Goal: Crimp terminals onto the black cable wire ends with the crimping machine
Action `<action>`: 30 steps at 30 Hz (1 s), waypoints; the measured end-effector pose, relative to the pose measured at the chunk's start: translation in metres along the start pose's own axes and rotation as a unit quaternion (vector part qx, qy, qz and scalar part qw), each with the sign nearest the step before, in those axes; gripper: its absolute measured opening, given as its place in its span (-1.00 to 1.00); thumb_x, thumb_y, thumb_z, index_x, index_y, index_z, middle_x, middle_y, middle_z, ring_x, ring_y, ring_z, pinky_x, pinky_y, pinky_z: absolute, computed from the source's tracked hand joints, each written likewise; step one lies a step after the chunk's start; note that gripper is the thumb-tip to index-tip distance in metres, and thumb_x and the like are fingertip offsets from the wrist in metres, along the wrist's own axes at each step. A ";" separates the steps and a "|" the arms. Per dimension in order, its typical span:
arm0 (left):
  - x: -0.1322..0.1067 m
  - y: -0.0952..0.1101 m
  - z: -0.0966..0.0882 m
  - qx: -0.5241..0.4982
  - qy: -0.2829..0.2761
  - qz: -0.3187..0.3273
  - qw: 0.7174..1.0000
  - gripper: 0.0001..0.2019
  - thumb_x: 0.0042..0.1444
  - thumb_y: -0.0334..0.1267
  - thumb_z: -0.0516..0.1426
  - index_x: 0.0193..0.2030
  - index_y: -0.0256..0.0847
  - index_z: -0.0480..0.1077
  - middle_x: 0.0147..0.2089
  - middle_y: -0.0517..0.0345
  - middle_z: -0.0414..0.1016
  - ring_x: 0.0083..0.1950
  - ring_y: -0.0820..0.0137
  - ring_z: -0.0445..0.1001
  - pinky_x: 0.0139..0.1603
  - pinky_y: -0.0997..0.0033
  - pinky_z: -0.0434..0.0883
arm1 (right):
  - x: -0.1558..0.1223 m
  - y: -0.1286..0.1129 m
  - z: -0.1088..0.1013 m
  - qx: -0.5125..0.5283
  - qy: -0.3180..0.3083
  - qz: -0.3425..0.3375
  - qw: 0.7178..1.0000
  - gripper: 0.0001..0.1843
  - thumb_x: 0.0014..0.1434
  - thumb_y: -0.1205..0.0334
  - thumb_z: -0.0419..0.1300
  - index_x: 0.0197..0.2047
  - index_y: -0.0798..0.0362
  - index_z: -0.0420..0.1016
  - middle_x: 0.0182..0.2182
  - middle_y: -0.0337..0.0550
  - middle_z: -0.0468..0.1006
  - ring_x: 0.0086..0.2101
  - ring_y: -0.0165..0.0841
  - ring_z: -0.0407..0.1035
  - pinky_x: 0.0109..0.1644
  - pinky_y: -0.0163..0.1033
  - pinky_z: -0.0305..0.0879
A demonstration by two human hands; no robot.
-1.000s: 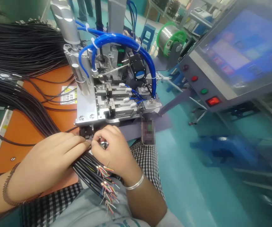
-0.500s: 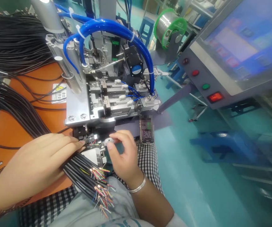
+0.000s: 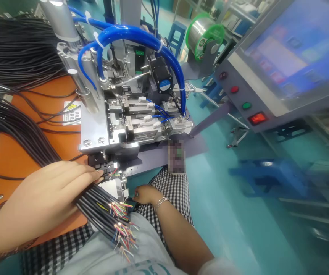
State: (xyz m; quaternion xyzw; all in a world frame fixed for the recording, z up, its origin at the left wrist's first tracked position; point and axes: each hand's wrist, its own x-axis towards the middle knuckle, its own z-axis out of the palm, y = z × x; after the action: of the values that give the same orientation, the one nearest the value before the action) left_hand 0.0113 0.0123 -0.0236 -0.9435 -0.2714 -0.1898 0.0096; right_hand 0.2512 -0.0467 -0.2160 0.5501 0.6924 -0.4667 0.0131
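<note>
Bench-top wire-processing machine [image 3: 130, 126], centre of frame: aluminium plates, pneumatic slides, blue pneumatic tubing [image 3: 133, 32] arching overhead. It sits at the edge of an orange bench top [image 3: 35, 114]. Touchscreen control panel [image 3: 284, 65] at upper right; wire spool with green flanges [image 3: 204, 34] beyond the machine. Black multicore cables [image 3: 15, 49] heaped at upper left.

Left hand [image 3: 41, 194] closed over a second bunch of black cables [image 3: 98, 208], fingertips [image 3: 97, 172] at the machine's front clamp [image 3: 103, 168]. Coloured stripped conductors [image 3: 121, 225] fan out at lower centre, over the lap. Right hand [image 3: 144, 194] low, fingers loosely curled, nothing visibly held, resting against checked cloth [image 3: 170, 194].
</note>
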 end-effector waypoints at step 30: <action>0.000 0.002 -0.004 -0.012 0.008 0.009 1.000 -0.81 0.20 -0.48 -0.01 -0.18 -0.28 0.42 -0.31 0.09 0.47 -0.26 0.32 0.33 -0.15 0.27 0.27 | -0.011 -0.009 -0.025 -0.022 -0.129 0.003 0.991 -0.77 0.06 0.06 0.23 -0.32 0.05 0.48 -0.45 -0.27 0.48 -0.47 -0.42 0.29 -0.44 -0.35 0.10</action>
State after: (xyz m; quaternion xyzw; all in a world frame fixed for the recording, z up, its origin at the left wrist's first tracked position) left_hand 0.0108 0.0097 -0.0198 -0.9445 -0.2603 -0.2005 0.0026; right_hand 0.2611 -0.0384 -0.1909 0.4873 0.6936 -0.5178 0.1159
